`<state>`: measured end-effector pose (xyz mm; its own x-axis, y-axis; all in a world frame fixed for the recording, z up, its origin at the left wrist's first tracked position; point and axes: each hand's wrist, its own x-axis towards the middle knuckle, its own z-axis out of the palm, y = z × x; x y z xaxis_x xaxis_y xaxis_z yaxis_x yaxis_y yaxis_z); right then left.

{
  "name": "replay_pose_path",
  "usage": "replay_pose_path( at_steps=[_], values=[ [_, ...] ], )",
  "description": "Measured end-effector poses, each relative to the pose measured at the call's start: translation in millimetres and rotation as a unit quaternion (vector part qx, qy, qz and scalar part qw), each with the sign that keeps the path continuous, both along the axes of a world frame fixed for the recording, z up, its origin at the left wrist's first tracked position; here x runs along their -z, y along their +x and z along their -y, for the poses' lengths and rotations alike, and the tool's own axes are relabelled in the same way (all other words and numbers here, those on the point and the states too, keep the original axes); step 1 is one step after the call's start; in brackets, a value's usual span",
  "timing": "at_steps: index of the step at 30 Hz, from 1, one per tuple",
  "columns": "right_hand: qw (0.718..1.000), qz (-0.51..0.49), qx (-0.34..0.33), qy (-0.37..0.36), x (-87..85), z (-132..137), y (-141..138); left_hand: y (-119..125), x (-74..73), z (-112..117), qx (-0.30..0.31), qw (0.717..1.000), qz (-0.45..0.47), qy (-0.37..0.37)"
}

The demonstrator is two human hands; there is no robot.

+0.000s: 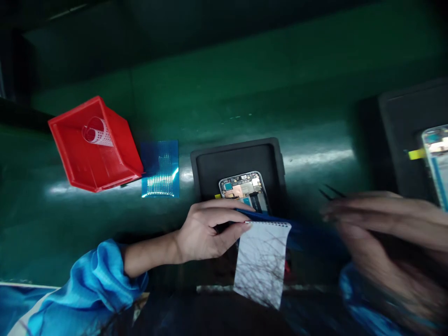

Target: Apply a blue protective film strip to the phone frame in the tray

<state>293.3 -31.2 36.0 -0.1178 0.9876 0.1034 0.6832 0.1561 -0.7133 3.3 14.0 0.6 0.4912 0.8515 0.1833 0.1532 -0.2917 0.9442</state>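
Observation:
My left hand [206,228] is closed in a pinch on a blue sheet [301,233] whose white backing strip [261,261] hangs down over the table's front edge. Just behind the hand an opened phone [245,189] with bare circuit boards lies in a black tray [238,158]. My right hand [381,233] is blurred at the right. It is closed around thin black tweezers [331,191], whose tips point left and stand apart from the phone.
A tilted red bin [94,149] holding a curled white perforated strip stands at the left on the green table [245,93]. A blue sticker sheet [160,169] lies next to it. A second black tray [406,140] with another phone [437,158] is at the right edge.

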Motion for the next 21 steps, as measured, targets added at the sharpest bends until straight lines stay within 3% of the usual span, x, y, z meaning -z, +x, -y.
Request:
replay_pose_path(
  at_steps=[6,13,21],
  values=[
    [0.987,0.063,-0.109,0.099,-2.4,11,-40,2,-1.1,11,-0.033,0.999,-0.009,0.025],
    [0.993,-0.045,-0.051,0.093,19.6,39,-59,-5,-2.7,40,-0.071,0.994,-0.050,0.067],
    [0.994,-0.092,0.006,0.060,6.7,47,-61,-19,-9.4,52,-0.128,0.974,-0.133,0.129]
  ],
)
